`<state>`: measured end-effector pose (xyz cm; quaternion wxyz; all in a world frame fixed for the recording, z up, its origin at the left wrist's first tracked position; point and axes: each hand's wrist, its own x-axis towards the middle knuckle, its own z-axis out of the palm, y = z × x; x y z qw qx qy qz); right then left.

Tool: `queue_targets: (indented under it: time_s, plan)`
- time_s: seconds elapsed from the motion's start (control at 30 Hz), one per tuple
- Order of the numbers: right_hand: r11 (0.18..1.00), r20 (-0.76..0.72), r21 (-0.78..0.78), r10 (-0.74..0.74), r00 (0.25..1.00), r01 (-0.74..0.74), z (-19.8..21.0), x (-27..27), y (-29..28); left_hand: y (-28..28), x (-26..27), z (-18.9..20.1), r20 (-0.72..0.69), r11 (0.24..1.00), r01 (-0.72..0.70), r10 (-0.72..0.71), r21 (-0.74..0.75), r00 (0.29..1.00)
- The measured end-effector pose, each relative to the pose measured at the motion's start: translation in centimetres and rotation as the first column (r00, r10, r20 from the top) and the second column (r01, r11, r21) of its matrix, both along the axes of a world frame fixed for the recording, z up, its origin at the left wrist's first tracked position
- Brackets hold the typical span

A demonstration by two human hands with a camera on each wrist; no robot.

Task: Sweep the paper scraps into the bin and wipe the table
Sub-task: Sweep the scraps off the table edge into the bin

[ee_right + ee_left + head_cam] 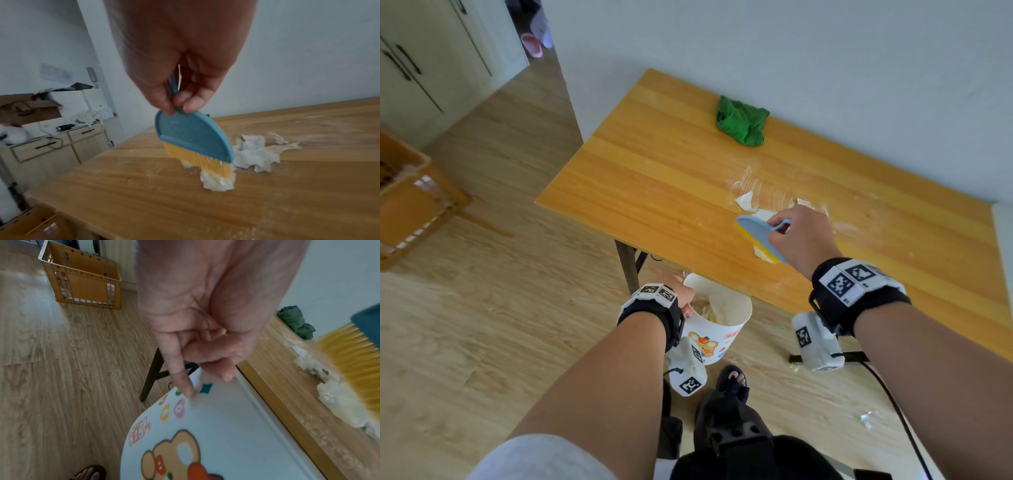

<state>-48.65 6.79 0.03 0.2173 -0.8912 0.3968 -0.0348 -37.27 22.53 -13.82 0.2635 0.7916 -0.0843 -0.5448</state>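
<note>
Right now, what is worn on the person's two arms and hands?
Both forearms are bare, and so are the hands. Each wrist carries a black strap with white blocks bearing black square code markers: left wrist, right wrist. A white camera box with a marker hangs under each. A light grey sleeve shows on the left upper arm.

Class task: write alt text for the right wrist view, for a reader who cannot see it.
A right hand grips the handle of a small blue brush, its yellow bristles pressed against crumpled white paper scraps on a wooden table dusted with white powder. A pale wall stands behind the table, and cabinets with cardboard boxes on top stand at the left.
</note>
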Motion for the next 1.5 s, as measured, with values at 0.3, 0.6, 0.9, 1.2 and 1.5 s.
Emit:
queue_targets:
  time_s: [0.3, 0.6, 0.9, 1.2, 1.5]
  plan:
    - [0.998, -0.169, -0.063, -0.016, 0.985, 0.005, -2.9, -1.9, -3.9, -0.9, -0.3, -0.1, -0.023, 1.0, -0.013, 0.014, 0.012, 1.0]
    - [0.992, -0.034, 0.125, 0.027, 0.999, -0.022, -0.6, -1.1, -2.6, -2.2, -0.6, 0.4, -0.058, 0.999, -0.018, 0.02, 0.034, 0.998]
    - [0.992, -0.171, 0.09, 0.1, 0.98, -0.086, -1.4, -0.8, -2.5, -2.9, -0.2, 0.9, -0.084, 0.997, 0.016, -0.009, 0.075, 0.996]
    - [0.957, -0.029, 0.285, 0.055, 0.998, -0.044, -0.8, 0.5, -2.0, -3.0, 0.3, -0.2, -0.068, 0.995, 0.042, -0.036, 0.088, 0.997]
    - [0.995, 0.09, 0.092, -0.043, 0.995, 0.034, -0.4, 0.7, -4.0, -2.8, 0.7, -0.1, -0.071, 0.994, 0.041, -0.034, 0.103, 0.997]
